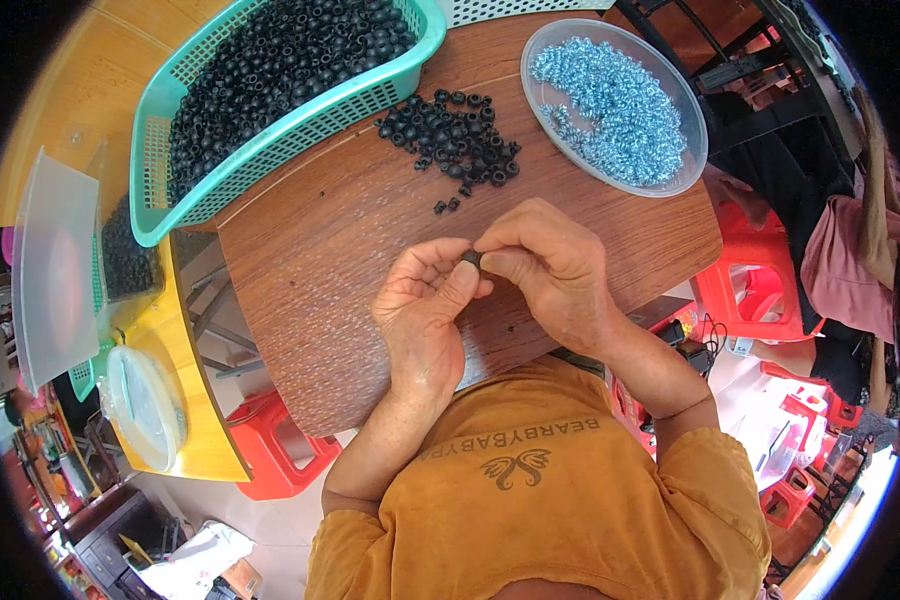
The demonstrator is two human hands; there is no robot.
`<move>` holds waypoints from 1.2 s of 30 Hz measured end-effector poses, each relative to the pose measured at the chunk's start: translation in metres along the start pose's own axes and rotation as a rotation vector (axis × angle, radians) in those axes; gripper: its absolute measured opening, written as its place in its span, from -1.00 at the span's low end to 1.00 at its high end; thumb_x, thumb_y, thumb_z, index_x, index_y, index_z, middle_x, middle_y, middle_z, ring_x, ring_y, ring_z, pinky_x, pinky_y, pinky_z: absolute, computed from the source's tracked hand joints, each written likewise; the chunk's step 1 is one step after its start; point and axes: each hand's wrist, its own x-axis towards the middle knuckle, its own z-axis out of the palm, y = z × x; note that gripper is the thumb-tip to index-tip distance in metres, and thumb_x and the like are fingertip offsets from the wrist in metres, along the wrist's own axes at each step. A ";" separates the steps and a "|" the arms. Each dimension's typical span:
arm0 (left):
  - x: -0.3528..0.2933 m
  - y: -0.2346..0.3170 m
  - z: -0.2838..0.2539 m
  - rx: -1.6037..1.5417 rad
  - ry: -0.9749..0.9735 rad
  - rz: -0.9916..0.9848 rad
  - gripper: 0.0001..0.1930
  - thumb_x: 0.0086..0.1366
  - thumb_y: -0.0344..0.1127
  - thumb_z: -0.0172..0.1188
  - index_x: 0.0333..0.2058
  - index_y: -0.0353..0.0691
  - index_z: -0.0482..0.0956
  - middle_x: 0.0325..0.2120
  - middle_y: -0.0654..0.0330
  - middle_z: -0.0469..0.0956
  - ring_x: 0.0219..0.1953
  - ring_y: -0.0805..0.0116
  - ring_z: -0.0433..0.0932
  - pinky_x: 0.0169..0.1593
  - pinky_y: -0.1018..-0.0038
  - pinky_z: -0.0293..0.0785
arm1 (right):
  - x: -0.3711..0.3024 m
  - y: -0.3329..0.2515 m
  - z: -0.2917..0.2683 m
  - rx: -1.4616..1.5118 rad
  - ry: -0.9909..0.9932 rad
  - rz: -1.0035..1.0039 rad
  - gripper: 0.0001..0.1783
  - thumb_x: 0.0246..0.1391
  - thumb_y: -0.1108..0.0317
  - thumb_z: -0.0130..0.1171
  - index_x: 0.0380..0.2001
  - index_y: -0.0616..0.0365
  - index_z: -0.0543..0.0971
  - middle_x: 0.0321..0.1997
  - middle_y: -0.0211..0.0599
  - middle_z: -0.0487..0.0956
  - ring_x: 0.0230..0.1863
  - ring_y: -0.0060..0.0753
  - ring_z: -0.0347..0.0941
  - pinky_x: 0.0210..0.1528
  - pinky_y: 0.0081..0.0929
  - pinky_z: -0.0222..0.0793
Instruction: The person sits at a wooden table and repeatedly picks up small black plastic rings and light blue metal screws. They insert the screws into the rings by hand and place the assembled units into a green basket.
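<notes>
Over the wooden table, my left hand (425,310) pinches a small black round plastic part (471,259) between thumb and fingers. My right hand (555,270) meets it there, thumb and forefinger pressed together at the part's edge; whatever lies between those fingertips is too small to make out. Beyond my hands is a loose pile of similar black parts (455,140), several with round openings. To the far right, a clear round dish (692,150) holds many tiny shiny light-blue pieces (620,110).
A turquoise mesh basket (280,150) heaped with black parts stands at the far left. The brown tabletop (310,290) curves round in front of me. On the yellow table (195,400) at left sits a lidded white tub (145,410). Red stools (275,445) stand below.
</notes>
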 end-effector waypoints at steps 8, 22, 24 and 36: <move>-0.001 0.000 0.000 0.070 0.009 0.001 -0.82 0.12 -0.60 0.16 -0.25 -0.40 0.49 -0.39 0.15 0.52 -0.39 0.45 0.50 -0.27 0.55 0.53 | 0.003 -0.003 -0.002 -0.226 -0.027 -0.212 -0.83 -0.25 0.63 0.12 -0.49 0.16 0.51 -0.50 -0.23 0.44 -0.41 -0.12 0.37 -0.41 -0.32 0.30; 0.002 0.009 0.003 0.064 0.009 -0.174 -0.88 0.15 -0.57 0.14 -0.29 -0.43 0.49 -0.40 0.07 0.55 -0.45 0.39 0.52 -0.31 0.54 0.47 | -0.006 0.006 0.001 -0.074 0.068 -0.089 -0.77 -0.24 0.62 0.18 -0.41 0.16 0.56 -0.47 -0.24 0.48 -0.38 -0.20 0.41 -0.37 -0.40 0.32; 0.003 0.011 0.004 0.075 0.015 -0.166 -0.88 0.15 -0.58 0.14 -0.30 -0.43 0.49 -0.41 0.06 0.55 -0.46 0.39 0.53 -0.31 0.53 0.47 | -0.006 0.006 0.001 -0.082 0.066 -0.110 -0.76 -0.26 0.62 0.20 -0.40 0.16 0.55 -0.46 -0.24 0.48 -0.38 -0.20 0.41 -0.37 -0.40 0.32; 0.000 0.007 0.008 0.041 0.108 -0.058 -0.90 0.07 -0.64 0.16 -0.38 -0.40 0.53 -0.42 0.12 0.57 -0.36 0.47 0.51 -0.22 0.58 0.44 | -0.012 0.003 0.011 -0.163 0.142 -0.211 -0.61 -0.40 0.59 0.28 -0.34 0.26 0.47 -0.32 -0.15 0.47 -0.35 -0.13 0.38 -0.38 -0.36 0.32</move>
